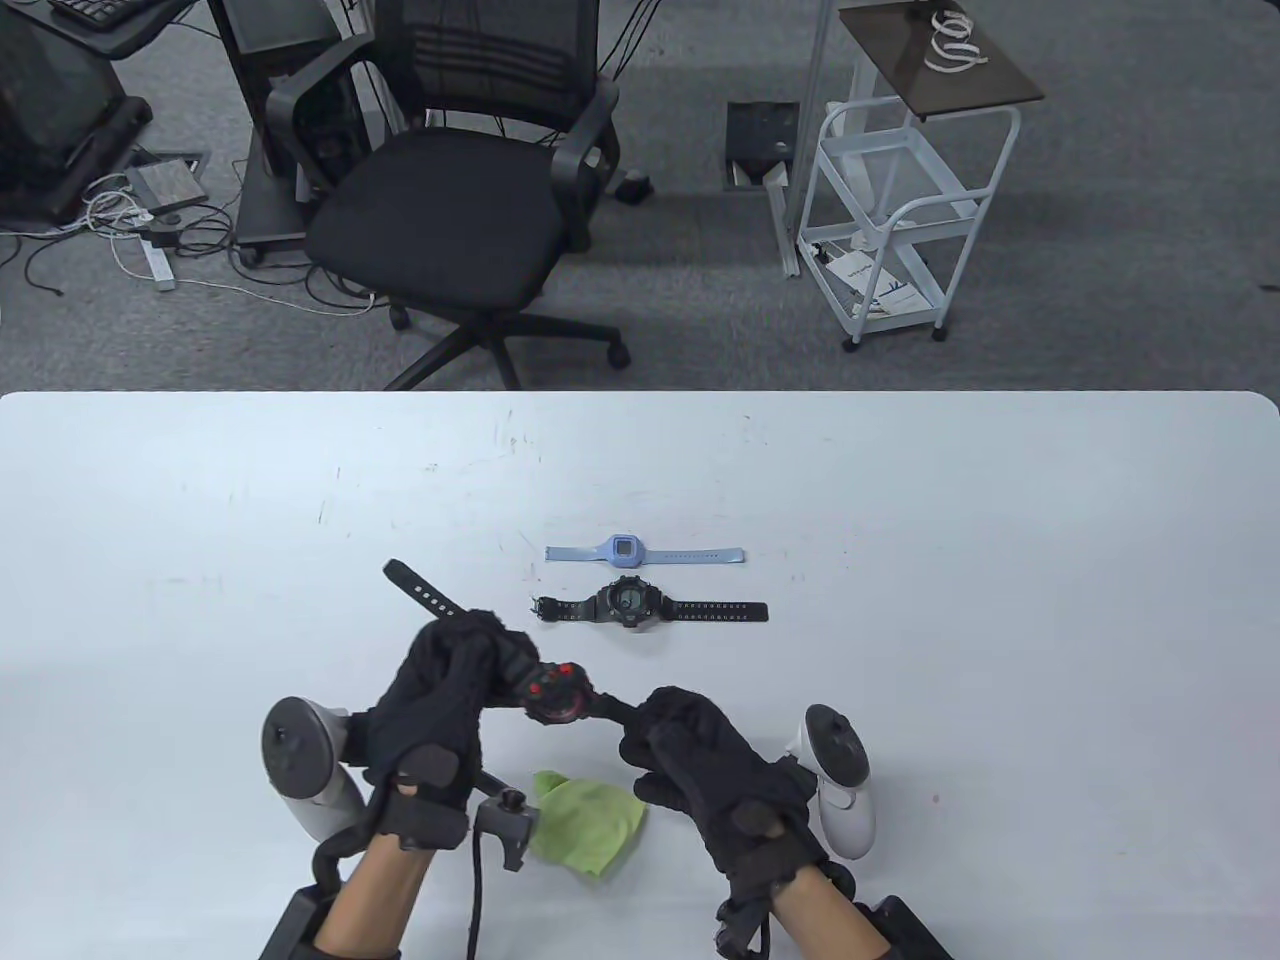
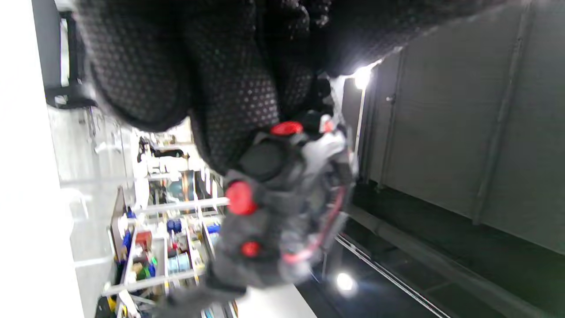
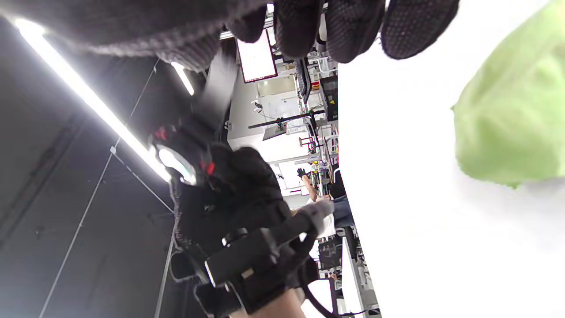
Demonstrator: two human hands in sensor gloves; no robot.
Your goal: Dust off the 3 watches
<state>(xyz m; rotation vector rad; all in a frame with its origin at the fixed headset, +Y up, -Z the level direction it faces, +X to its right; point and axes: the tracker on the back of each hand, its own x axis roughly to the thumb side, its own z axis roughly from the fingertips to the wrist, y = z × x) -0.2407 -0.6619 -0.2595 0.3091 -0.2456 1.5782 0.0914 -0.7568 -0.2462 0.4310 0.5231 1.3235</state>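
Two watches lie near the worktop's middle; the third, the red-buttoned watch (image 1: 556,696), hangs between my hands above the near edge. My left hand (image 1: 440,700) curls round one strap, my right hand (image 1: 700,760) pinches the other; the green cloth (image 1: 585,820) lies untouched below.

Left wrist view: blurred case, so a loose grip might drop it.

Right wrist view: the strap could slip from my fingertips (image 3: 304,26).

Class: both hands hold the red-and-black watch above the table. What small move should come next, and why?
Probably the right hand should let go of the strap and pick up the green cloth. The left hand already grips the red-and-black watch, and the cloth lies unused on the table.
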